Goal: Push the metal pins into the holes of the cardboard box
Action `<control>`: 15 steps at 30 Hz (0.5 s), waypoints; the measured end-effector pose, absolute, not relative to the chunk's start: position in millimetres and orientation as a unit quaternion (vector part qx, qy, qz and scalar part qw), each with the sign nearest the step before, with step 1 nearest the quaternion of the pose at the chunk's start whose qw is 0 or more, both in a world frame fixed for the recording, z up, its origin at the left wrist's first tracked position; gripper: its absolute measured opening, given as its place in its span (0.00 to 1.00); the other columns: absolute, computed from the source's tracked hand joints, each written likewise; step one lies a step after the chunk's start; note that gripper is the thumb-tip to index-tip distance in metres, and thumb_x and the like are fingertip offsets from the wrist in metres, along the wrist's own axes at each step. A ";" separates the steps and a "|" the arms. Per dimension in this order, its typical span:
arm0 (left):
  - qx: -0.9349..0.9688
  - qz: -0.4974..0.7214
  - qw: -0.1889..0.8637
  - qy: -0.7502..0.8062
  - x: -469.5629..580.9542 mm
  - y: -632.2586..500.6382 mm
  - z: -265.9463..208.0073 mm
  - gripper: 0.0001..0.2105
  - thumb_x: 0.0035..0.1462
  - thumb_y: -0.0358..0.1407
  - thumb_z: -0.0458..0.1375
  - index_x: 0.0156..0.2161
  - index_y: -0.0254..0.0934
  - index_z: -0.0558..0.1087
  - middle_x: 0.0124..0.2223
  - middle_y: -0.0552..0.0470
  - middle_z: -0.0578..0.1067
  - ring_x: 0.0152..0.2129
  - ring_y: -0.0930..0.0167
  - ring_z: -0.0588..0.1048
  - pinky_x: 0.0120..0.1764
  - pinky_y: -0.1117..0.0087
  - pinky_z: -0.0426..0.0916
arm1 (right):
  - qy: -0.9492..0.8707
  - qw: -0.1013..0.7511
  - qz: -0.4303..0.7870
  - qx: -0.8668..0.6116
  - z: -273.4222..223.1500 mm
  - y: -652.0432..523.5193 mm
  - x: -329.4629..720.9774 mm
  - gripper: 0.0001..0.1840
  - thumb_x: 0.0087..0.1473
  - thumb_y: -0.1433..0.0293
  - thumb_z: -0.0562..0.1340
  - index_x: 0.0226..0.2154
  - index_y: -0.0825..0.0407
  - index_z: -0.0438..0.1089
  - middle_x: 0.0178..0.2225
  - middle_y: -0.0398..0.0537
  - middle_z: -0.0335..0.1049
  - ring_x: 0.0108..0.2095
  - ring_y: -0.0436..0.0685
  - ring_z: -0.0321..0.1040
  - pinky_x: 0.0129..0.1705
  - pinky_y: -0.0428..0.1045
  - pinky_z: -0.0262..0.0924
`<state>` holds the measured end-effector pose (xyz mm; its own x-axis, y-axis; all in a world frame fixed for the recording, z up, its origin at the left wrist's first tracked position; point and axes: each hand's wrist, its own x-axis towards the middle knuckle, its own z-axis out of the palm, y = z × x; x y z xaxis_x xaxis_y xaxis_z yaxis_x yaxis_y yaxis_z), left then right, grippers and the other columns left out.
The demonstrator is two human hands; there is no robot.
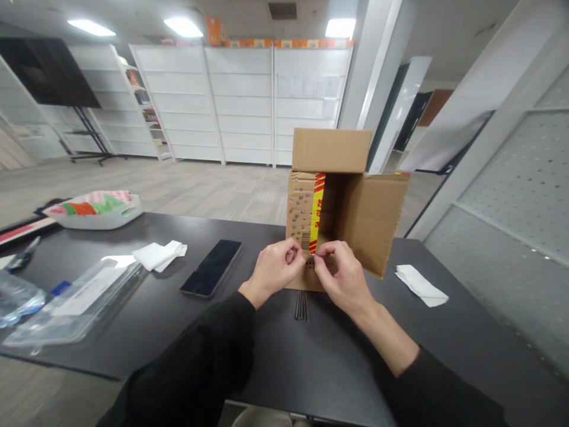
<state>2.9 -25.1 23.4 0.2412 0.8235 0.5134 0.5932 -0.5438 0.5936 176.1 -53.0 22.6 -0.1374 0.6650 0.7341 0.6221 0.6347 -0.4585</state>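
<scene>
Several nails (301,307) are lying on the dark table (278,362) just before the cardboard box (371,216), which is standing open; the left hand (276,268) is holding its fingertips bunched; the right hand (344,279) is holding thumb and forefinger nearly together by the yellow tape (318,207); whether either is gripping anything, I cannot tell.

The box (377,219) is matt cardboard with a strip of glossy plastic-looking tape (317,207). The nails (302,306) are dull metal, the tabletop (288,367) smooth and matt.
</scene>
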 end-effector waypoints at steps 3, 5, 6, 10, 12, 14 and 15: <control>0.790 0.403 0.152 0.436 2.3 -26.5 24.3 0.06 0.56 0.34 0.53 0.30 0.37 0.69 0.21 0.59 0.63 0.19 0.77 0.61 0.26 0.75 0.55 | -0.748 0.508 0.032 -0.427 20.2 -52.4 175.5 0.02 0.57 0.72 0.58 0.33 0.50 0.63 0.32 0.47 0.68 0.35 0.56 0.65 0.39 0.53 0.60; 0.800 0.396 0.159 0.422 2.2 -27.6 25.0 0.05 0.56 0.34 0.54 0.33 0.37 0.70 0.21 0.60 0.64 0.19 0.78 0.62 0.26 0.75 0.56 | -0.743 0.511 0.040 -0.430 18.8 -52.1 175.0 0.01 0.57 0.71 0.58 0.33 0.50 0.63 0.32 0.46 0.68 0.34 0.56 0.66 0.39 0.52 0.60; 0.803 0.393 0.161 0.418 2.1 -28.0 25.2 0.04 0.56 0.34 0.54 0.34 0.37 0.70 0.21 0.60 0.64 0.19 0.78 0.62 0.26 0.76 0.56 | -0.741 0.513 0.043 -0.431 18.3 -52.0 174.7 0.01 0.57 0.71 0.58 0.33 0.50 0.63 0.32 0.46 0.68 0.34 0.56 0.66 0.38 0.52 0.61; 0.808 0.389 0.163 0.410 1.8 -28.5 25.0 0.05 0.57 0.35 0.54 0.36 0.37 0.70 0.22 0.60 0.64 0.19 0.78 0.62 0.26 0.76 0.56 | -0.730 0.525 0.048 -0.435 18.0 -52.1 174.1 0.01 0.57 0.70 0.59 0.34 0.50 0.64 0.32 0.46 0.69 0.34 0.56 0.67 0.38 0.52 0.61; 0.811 0.387 0.162 0.407 1.5 -28.3 24.6 0.05 0.57 0.35 0.54 0.37 0.37 0.70 0.21 0.61 0.63 0.19 0.78 0.63 0.26 0.76 0.56 | -0.725 0.532 0.045 -0.435 18.1 -52.2 174.3 0.01 0.58 0.70 0.59 0.34 0.50 0.64 0.32 0.46 0.69 0.34 0.56 0.67 0.38 0.52 0.62; 0.814 0.384 0.161 0.405 1.2 -27.9 24.2 0.05 0.57 0.34 0.54 0.37 0.37 0.70 0.22 0.60 0.64 0.19 0.78 0.63 0.26 0.76 0.57 | -0.721 0.540 0.039 -0.433 18.1 -52.5 174.7 0.01 0.58 0.70 0.59 0.35 0.50 0.65 0.32 0.46 0.68 0.35 0.56 0.67 0.38 0.52 0.62; 0.815 0.382 0.159 0.405 1.2 -27.8 24.2 0.05 0.57 0.34 0.54 0.37 0.37 0.71 0.22 0.60 0.64 0.19 0.78 0.63 0.26 0.76 0.57 | -0.719 0.545 0.035 -0.431 18.1 -52.6 174.8 0.01 0.58 0.70 0.59 0.35 0.50 0.65 0.33 0.46 0.68 0.35 0.55 0.67 0.39 0.52 0.62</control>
